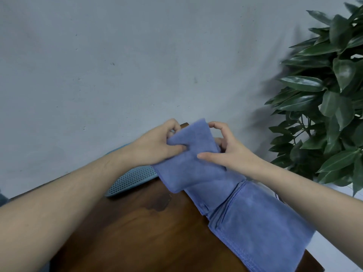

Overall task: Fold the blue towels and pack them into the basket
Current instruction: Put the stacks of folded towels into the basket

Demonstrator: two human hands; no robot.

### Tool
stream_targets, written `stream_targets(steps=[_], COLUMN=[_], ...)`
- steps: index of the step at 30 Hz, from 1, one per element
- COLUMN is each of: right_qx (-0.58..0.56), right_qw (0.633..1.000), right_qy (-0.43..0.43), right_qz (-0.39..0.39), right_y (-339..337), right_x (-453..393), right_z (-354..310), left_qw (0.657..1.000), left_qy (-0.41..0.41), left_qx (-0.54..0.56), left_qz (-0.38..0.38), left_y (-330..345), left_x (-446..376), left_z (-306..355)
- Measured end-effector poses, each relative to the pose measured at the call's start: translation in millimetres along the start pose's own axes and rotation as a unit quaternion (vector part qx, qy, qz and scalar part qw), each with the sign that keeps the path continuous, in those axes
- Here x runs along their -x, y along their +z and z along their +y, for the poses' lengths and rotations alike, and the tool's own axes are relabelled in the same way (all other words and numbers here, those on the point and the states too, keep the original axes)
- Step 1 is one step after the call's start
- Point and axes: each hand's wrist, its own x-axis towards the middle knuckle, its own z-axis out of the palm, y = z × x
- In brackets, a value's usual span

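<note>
A folded blue towel (193, 154) is held above the far end of the brown wooden table (133, 232). My left hand (157, 144) grips its left edge, thumb on top and fingers curled behind. My right hand (225, 148) holds its right edge, thumb lying across the front. Under it, more blue towels (255, 222) lie spread along the table's right side. The light blue perforated basket (131, 179) shows below my left wrist, mostly hidden by my left forearm and the towel.
A grey wall rises right behind the table. A leafy green plant (330, 95) stands at the right, close to my right arm. The table's right edge drops off to a pale floor (337, 258).
</note>
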Motion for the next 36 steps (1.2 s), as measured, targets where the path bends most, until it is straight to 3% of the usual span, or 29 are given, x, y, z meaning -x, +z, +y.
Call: stream_targets(steps=[3, 7, 13, 23, 36], right_qx=[0.017, -0.051, -0.128, -0.114, 0.020], right_qw=[1.000, 0.997, 0.987, 0.989, 0.982], right_qy=[0.002, -0.005, 0.002, -0.018, -0.030], right_qz=[0.008, 0.055, 0.093, -0.095, -0.186], right_y=[6, 21, 59, 158, 360], right_x=[-1, -13, -28, -29, -42], right_z=[2, 2, -16, -52, -121], left_qw=[0.990, 0.957, 0.955, 0.913, 0.907], left_qy=[-0.039, -0.065, -0.059, -0.144, -0.202], left_qx=[0.121, 0.249, 0.264, 0.278, 0.269], left_qz=[0.065, 0.133, 0.121, 0.260, 0.253], left_y=[-9, -16, -26, -72, -181], left_x=[16, 38, 79, 180, 370], left_z=[-2, -7, -14, -31, -106])
